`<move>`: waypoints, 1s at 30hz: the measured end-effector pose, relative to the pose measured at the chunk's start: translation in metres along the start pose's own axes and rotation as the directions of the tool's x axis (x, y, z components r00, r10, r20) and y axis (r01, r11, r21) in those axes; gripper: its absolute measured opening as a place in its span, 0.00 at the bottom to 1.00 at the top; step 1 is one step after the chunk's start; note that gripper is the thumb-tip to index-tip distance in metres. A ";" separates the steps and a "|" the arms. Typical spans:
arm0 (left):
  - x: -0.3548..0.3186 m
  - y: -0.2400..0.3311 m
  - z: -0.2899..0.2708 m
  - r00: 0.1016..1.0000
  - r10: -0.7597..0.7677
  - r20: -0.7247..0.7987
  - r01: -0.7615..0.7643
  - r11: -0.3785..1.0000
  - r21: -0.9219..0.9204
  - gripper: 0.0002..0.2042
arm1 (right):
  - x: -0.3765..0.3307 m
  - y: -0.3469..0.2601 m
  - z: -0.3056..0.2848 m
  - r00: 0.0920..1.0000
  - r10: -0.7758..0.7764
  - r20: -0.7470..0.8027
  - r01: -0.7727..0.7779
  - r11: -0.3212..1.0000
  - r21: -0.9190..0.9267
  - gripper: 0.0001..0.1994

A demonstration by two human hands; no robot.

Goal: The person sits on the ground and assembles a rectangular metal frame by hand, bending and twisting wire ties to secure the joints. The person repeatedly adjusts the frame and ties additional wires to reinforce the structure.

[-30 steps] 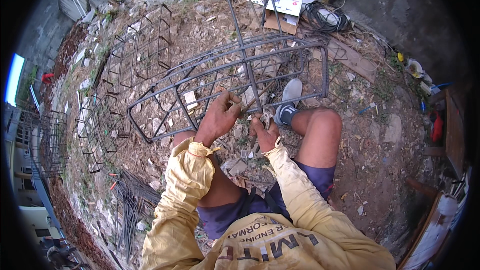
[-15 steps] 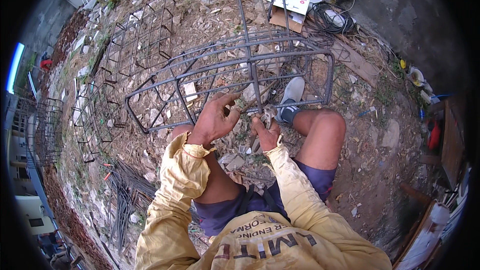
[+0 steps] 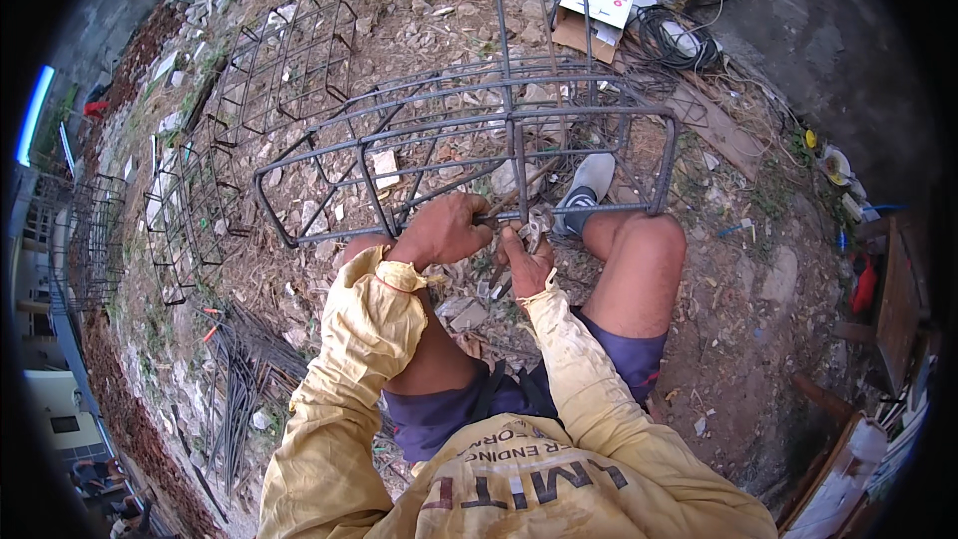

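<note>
A steel rebar cage with rectangular hoops spans the ground in front of me. My left hand is at its near lower bar, fingers drawn together in a pinch. Whatever they grip is too small to make out. Just to the right, my right hand is closed around a pair of pincers. Their metal head points up at the joint where an upright bar meets the near bar. The handles are mostly covered by my palm.
Smaller rebar frames lie at the far left. A bundle of dark rods rests at the lower left. Coiled black wire and a white-and-brown carton are at the back. Rubble covers the ground; my shoe is near the cage.
My left hand has moved slightly right and down, its spread fingers closing into a pinch at the bar. The right hand stays at the joint with the pincers.
</note>
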State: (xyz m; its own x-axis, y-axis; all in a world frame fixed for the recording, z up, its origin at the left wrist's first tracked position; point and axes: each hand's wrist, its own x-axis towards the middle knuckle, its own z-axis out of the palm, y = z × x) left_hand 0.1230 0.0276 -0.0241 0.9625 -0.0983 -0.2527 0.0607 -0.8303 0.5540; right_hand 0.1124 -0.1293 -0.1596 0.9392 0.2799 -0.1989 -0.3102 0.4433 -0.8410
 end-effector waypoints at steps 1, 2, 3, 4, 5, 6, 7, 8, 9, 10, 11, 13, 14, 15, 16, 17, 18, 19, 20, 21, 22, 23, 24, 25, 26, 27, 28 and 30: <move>0.001 0.000 -0.003 0.999 0.001 0.037 0.000 1.000 -0.013 0.16 | 0.000 0.001 -0.001 1.000 -0.001 0.002 0.001 1.000 -0.004 0.12; 0.002 0.001 -0.006 0.997 0.002 0.073 0.000 1.000 -0.026 0.16 | 0.000 0.001 -0.001 1.000 0.006 -0.009 -0.006 1.000 -0.027 0.12; 0.003 0.001 -0.009 0.994 0.004 0.109 0.000 0.999 -0.038 0.17 | 0.002 0.001 -0.001 1.000 0.010 -0.021 -0.012 0.999 -0.050 0.11; 0.004 -0.001 -0.011 0.991 0.007 0.131 -0.001 0.999 -0.044 0.16 | 0.002 0.000 -0.001 0.999 0.015 -0.032 -0.017 0.997 -0.073 0.11; 0.006 -0.005 -0.012 0.988 0.010 0.153 -0.002 0.999 -0.050 0.16 | 0.002 0.000 0.000 0.999 0.036 -0.040 -0.037 0.999 -0.033 0.11; 0.007 -0.007 -0.012 0.984 0.010 0.176 0.000 0.998 -0.057 0.16 | 0.000 -0.002 0.002 0.997 0.060 -0.045 -0.060 0.998 0.008 0.11; 0.006 -0.008 -0.011 0.988 0.040 0.151 -0.036 0.999 -0.033 0.15 | -0.001 -0.005 0.005 0.995 0.085 -0.050 -0.082 0.995 0.049 0.11; 0.005 -0.008 -0.009 0.989 0.071 0.127 -0.070 0.997 -0.008 0.15 | -0.002 -0.006 0.005 0.994 0.102 -0.031 -0.099 0.991 0.091 0.11; 0.004 -0.008 -0.008 0.989 0.104 0.106 -0.106 0.994 0.017 0.14 | -0.002 -0.008 0.004 0.993 0.117 -0.014 -0.115 0.984 0.134 0.11; 0.003 -0.008 -0.007 0.988 0.131 0.082 -0.134 0.990 0.033 0.14 | -0.002 -0.009 0.004 0.991 0.132 0.004 -0.131 0.976 0.176 0.12; 0.001 -0.008 -0.007 0.986 0.157 0.058 -0.160 0.986 0.049 0.13 | -0.001 -0.010 0.004 0.991 0.130 -0.009 -0.127 0.980 0.156 0.12; -0.002 -0.010 0.000 0.981 0.191 -0.015 -0.189 0.978 0.083 0.15 | -0.001 -0.010 0.003 0.991 0.128 -0.040 -0.123 0.986 0.113 0.12; -0.004 -0.011 0.001 0.977 0.205 -0.056 -0.201 0.977 0.070 0.15 | 0.000 -0.010 0.000 0.993 0.113 -0.035 -0.111 0.992 0.051 0.13; -0.005 -0.012 0.002 0.971 0.217 -0.098 -0.212 0.976 0.057 0.16 | 0.002 -0.009 -0.004 0.995 0.099 -0.027 -0.099 0.995 -0.011 0.13; -0.007 -0.012 0.003 0.964 0.228 -0.141 -0.224 0.974 0.045 0.16 | 0.004 -0.008 -0.008 0.996 0.085 -0.018 -0.086 0.994 -0.073 0.13; -0.010 -0.011 0.005 0.952 0.240 -0.190 -0.242 0.970 0.014 0.17 | 0.004 -0.006 -0.011 0.997 0.075 -0.002 -0.075 0.995 -0.068 0.13; -0.013 -0.010 0.005 0.938 0.252 -0.239 -0.263 0.965 -0.013 0.18 | 0.005 -0.005 -0.013 0.998 0.063 0.013 -0.062 0.996 -0.061 0.13; -0.015 -0.008 0.006 0.921 0.262 -0.287 -0.285 0.958 -0.040 0.18 | 0.005 -0.004 -0.014 0.998 0.050 0.028 -0.049 0.997 -0.055 0.13; -0.017 -0.007 0.006 0.916 0.272 -0.296 -0.301 0.952 -0.055 0.18 | 0.006 -0.002 -0.015 0.999 0.046 0.024 -0.045 0.998 -0.047 0.12; -0.018 -0.006 0.007 0.910 0.282 -0.306 -0.317 0.946 -0.071 0.17 | 0.007 -0.001 -0.015 0.999 0.042 0.019 -0.041 0.998 -0.040 0.12; -0.018 -0.004 0.007 0.903 0.291 -0.315 -0.333 0.939 -0.087 0.17 | 0.008 0.000 -0.015 0.999 0.038 0.015 -0.038 0.999 -0.033 0.11; -0.017 -0.003 0.006 0.906 0.283 -0.316 -0.324 0.942 -0.084 0.17 | 0.008 0.001 -0.015 0.999 0.048 0.021 -0.047 0.999 -0.020 0.11; -0.017 0.000 0.006 0.908 0.273 -0.317 -0.313 0.946 -0.082 0.17 | 0.008 0.000 -0.013 0.998 0.059 0.028 -0.059 0.998 -0.007 0.10; -0.017 0.001 0.006 0.911 0.262 -0.319 -0.302 0.950 -0.081 0.16 | 0.007 -0.001 -0.011 0.997 0.071 0.036 -0.071 0.997 0.005 0.09; -0.016 0.000 0.007 0.916 0.244 -0.317 -0.294 0.948 -0.120 0.15 | 0.005 -0.001 -0.008 0.997 0.059 0.042 -0.060 0.998 0.024 0.09; -0.013 -0.001 0.008 0.920 0.230 -0.317 -0.290 0.944 -0.158 0.14 | 0.004 -0.001 -0.004 0.998 0.044 0.049 -0.046 0.998 0.042 0.09; -0.009 0.000 0.008 0.924 0.215 -0.315 -0.285 0.938 -0.196 0.14 | 0.002 -0.001 -0.001 0.998 0.028 0.055 -0.032 0.998 0.060 0.09; -0.005 0.003 0.004 0.962 0.119 -0.244 -0.190 0.938 -0.290 0.12 | 0.002 0.001 0.000 0.999 0.036 0.022 -0.037 0.999 0.036 0.09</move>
State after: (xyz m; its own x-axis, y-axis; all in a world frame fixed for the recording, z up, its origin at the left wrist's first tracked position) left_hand 0.1176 0.0231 -0.0244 0.9981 -0.0596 0.0162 -0.0488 -0.6011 0.7976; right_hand 0.1141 -0.1281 -0.1608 0.9238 0.3146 -0.2183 -0.3501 0.4629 -0.8144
